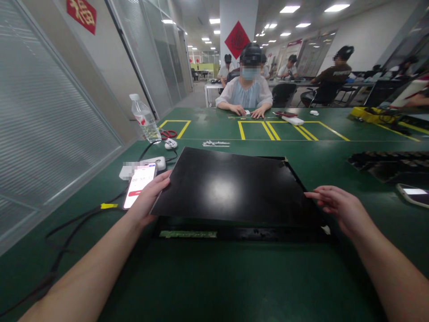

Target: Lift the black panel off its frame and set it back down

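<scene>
A flat, glossy black screen panel (231, 190) is tilted, with its left side raised. My left hand (154, 190) grips its left edge, the fingers closed and partly hidden behind it. Beneath it is a black frame (268, 233), its front bar and right side showing. A green circuit board strip (188, 234) lies along that front bar. At the right side my right hand (340, 206) has its index finger stretched to the edge of the frame and panel. Its other fingers are loosely bent and apart, with nothing visible in them.
By my left arm are a lit phone (140, 184), a white device (160, 163), black cables (72, 232) and a plastic bottle (145, 117). Red-handled scissors (168, 133) lie behind. Dark strips (385, 163) and another phone (415, 194) are on the right. A person (248, 91) sits opposite.
</scene>
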`<state>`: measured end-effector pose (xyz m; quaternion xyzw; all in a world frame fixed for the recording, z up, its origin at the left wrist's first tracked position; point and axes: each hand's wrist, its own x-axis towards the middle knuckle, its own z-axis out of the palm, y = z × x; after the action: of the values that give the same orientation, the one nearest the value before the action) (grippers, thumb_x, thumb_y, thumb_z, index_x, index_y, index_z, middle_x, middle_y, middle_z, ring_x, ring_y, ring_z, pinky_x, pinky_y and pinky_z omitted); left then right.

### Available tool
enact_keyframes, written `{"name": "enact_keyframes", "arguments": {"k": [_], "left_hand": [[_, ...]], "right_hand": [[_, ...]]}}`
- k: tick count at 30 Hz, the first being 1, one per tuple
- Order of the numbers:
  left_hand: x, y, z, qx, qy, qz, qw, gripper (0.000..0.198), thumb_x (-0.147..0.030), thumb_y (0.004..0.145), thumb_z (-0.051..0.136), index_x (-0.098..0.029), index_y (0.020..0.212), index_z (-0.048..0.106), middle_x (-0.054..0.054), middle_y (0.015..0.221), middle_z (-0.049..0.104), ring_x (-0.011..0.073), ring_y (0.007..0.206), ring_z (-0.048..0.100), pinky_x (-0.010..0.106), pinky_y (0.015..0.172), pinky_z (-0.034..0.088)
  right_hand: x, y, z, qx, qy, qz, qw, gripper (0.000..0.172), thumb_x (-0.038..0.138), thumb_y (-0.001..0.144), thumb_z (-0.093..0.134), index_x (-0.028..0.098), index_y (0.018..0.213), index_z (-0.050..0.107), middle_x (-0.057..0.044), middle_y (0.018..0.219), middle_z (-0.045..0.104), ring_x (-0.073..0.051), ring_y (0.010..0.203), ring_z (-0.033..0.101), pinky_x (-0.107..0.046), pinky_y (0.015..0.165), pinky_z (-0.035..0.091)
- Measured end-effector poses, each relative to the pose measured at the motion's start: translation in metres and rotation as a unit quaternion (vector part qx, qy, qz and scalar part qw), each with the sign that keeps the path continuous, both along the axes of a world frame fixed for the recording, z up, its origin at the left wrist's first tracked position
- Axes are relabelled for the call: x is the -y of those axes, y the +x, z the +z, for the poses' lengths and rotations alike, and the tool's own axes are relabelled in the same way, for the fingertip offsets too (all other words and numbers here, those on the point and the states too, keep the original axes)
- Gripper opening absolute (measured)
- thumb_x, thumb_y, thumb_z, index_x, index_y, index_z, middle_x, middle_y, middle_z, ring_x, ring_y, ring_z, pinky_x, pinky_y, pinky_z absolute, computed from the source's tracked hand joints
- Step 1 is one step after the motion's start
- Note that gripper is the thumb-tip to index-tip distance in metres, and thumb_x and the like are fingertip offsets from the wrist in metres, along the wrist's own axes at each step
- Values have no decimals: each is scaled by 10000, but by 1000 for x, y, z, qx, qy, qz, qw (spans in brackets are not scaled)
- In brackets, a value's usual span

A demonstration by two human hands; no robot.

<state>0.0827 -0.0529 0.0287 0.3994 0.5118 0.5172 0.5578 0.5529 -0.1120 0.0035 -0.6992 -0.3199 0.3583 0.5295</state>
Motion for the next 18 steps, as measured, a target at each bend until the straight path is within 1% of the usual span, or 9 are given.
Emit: {"name": "enact_keyframes", "arguments": {"k": [3,6,12,18], "left_hand": [[0,1,0,2,-5,11,1000,438,-264,733,828,-181,1162,799,104,1177,825,304,1031,779,280,716,613],[1,3,1,6,-23,18,1000,455,-222,755,816,-169,1206,779,102,1141,831,288,1008,786,270,710,612],[2,5,2,9,-55,26,998,494,-167,784,805,-152,1273,739,112,1091,833,264,920,797,248,630,599],[3,7,2,-2,-67,19,998,501,-159,820,770,-143,1317,711,107,1024,837,246,832,796,231,535,556]], "right_hand": [[0,1,-2,6,2,4,1000,275,417,617,768,227,800,687,-111,879,795,-155,647,557,-232,487,354],[-1,2,-4,37,3,16,999,267,440,632,761,238,794,696,-113,913,798,-169,663,564,-251,495,369],[0,1,-8,114,0,26,993,296,505,670,723,236,794,721,-101,901,780,-181,681,569,-281,534,398],[1,0,-8,170,-8,45,984,334,537,652,745,238,799,745,-70,844,757,-205,709,588,-320,593,423]]}}
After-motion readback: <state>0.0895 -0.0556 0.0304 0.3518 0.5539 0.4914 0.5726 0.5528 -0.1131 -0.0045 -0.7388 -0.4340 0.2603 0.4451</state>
